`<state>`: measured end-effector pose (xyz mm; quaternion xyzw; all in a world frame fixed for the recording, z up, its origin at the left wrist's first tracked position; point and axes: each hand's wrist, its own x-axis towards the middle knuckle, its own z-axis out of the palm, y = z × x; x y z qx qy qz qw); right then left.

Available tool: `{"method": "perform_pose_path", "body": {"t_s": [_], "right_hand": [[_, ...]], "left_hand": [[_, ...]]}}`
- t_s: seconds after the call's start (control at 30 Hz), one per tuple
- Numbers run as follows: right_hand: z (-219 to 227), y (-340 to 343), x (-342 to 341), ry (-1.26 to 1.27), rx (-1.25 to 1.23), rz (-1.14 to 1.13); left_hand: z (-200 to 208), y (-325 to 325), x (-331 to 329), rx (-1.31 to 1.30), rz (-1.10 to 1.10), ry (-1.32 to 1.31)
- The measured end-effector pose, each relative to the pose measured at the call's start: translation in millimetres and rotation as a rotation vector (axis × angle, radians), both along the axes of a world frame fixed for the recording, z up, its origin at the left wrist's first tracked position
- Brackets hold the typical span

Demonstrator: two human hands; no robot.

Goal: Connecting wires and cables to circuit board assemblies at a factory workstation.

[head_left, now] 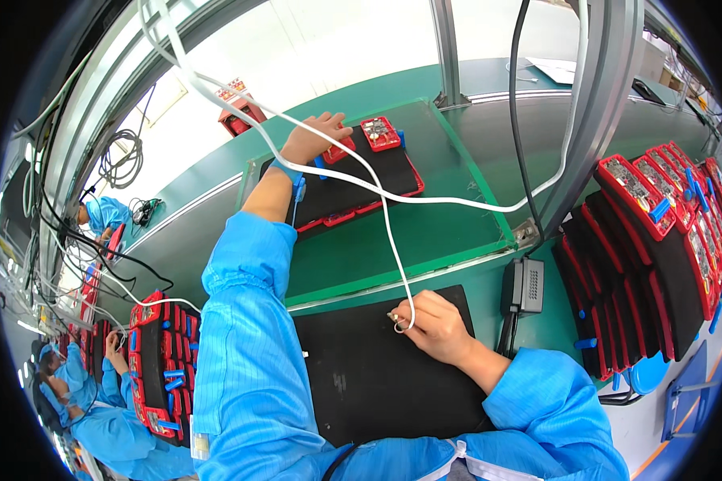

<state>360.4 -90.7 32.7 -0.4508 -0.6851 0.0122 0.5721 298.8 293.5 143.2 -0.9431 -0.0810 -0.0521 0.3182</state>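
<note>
My left hand (316,138) reaches across the bench, its fingers bent over a small red circuit-board holder (338,153) and seeming to grip its edge. That holder is partly hidden beneath the hand, at a black foam pad (361,186) in a red tray. To its right on the same pad is a second red holder (380,134) bearing a circuit board. Closer to me, my right hand (440,327) pinches the end of a white cable (410,303), where a small metal tip shows. This hand hovers over a black mat (369,370). A blue strap (298,188) circles my left wrist.
Stacked red trays with black foam (618,272) rise on the right, topped with circuit boards. Another red stack (159,361) stands left, near people in blue. A black adapter box (524,285) sits by the mat. The white cable loops overhead; a metal post (602,104) stands right.
</note>
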Motion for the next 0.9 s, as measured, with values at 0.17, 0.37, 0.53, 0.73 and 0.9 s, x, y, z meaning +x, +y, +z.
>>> {"method": "perform_pose_path", "body": {"t_s": [0.17,0.37,0.53,0.73,0.9], "right_hand": [[0.1,3.1,0.9,0.009,0.004,0.061],[1.3,2.2,3.1,0.013,-0.005,0.057],[-1.6,-1.4,1.6,-0.005,-0.015,0.063],[1.5,-0.5,-7.0,-0.039,-0.029,0.109],[8.1,2.1,-18.0,-0.028,-0.019,0.154]], "left_hand": [[-19.1,13.1,23.5,0.179,-0.013,0.071],[-21.1,4.0,28.5,-0.365,0.375,-0.396],[-29.8,-9.9,20.0,-0.760,0.457,-0.150],[-55.6,-1.9,9.1,-0.638,0.340,-0.471],[-46.5,-7.8,-43.5,-0.576,0.540,-0.437]]}}
